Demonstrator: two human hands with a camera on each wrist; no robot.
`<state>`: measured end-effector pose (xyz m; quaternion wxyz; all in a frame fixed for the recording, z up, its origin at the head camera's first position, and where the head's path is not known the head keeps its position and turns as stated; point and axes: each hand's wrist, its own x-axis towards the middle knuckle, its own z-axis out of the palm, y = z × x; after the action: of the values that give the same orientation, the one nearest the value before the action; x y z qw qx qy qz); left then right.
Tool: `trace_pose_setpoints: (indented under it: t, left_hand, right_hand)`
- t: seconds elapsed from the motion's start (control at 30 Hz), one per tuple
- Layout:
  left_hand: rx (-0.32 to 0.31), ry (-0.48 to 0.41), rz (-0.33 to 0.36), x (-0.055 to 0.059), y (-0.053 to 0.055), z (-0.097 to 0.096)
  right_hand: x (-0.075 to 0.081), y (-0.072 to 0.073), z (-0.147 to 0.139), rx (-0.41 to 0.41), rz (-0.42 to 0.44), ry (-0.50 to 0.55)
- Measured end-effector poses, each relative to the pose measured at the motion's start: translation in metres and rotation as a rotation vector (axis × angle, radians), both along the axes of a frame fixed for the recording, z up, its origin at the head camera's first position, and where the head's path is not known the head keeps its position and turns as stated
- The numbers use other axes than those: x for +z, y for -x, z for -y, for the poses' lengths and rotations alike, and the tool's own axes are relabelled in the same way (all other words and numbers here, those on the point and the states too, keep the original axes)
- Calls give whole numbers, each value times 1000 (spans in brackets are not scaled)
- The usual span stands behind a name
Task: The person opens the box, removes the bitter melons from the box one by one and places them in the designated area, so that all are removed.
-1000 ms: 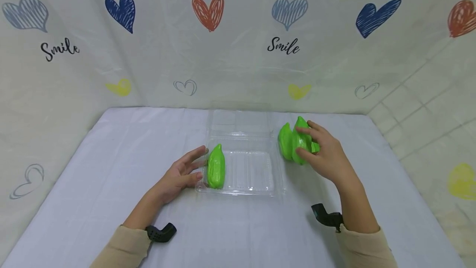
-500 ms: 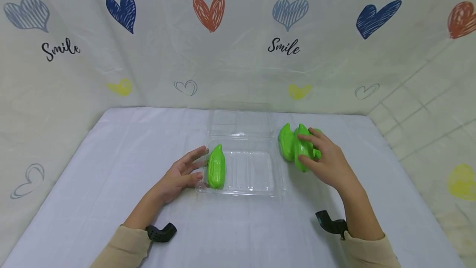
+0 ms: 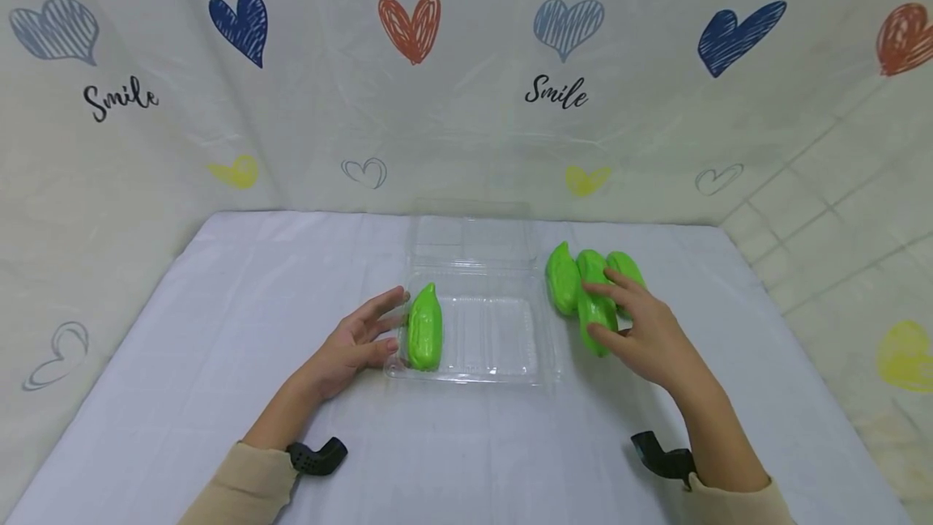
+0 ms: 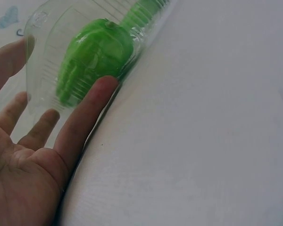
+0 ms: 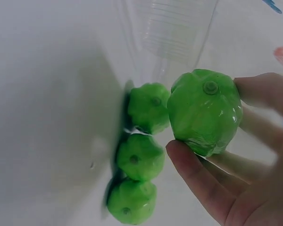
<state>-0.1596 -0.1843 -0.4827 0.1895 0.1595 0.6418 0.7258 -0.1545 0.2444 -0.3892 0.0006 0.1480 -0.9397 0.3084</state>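
Note:
My right hand point(image 3: 645, 330) grips a long, glossy green vegetable point(image 3: 596, 329), lobed like a pepper, between thumb and fingers. In the right wrist view this held vegetable point(image 5: 205, 113) shows its round stem stub, above a row of similar ones point(image 5: 141, 157). My left hand point(image 3: 357, 345) rests at the left side of a lidded clear plastic box point(image 3: 488, 335), its fingers spread and fairly straight. One green vegetable point(image 3: 425, 329) lies inside along the box's left wall. The left wrist view shows the thumb point(image 4: 92, 106) touching the box's wall near that vegetable point(image 4: 96, 59).
Right of the box, another green vegetable point(image 3: 563, 278) lies on the white cloth point(image 3: 466, 452); one more point(image 3: 627, 267) is partly behind my right hand. The box's raised clear lid point(image 3: 470, 241) stands toward the back curtain point(image 3: 466, 120), printed with hearts.
My right hand has drawn the gripped vegetable toward me and slightly right, away from the others, uncovering the one behind. The left hand and the box have stayed in place.

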Motion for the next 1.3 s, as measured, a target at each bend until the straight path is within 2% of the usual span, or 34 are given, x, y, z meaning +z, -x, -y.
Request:
trace_pose_setpoints:
  t: [0.9, 1.3]
  left_hand:
    - [1, -16, 9, 1, 0, -2]
    - [-2, -24, 11, 2, -1, -1]
  right_hand:
    - [-14, -24, -16, 18, 40, -43]
    - [-23, -27, -14, 28, 45, -58]
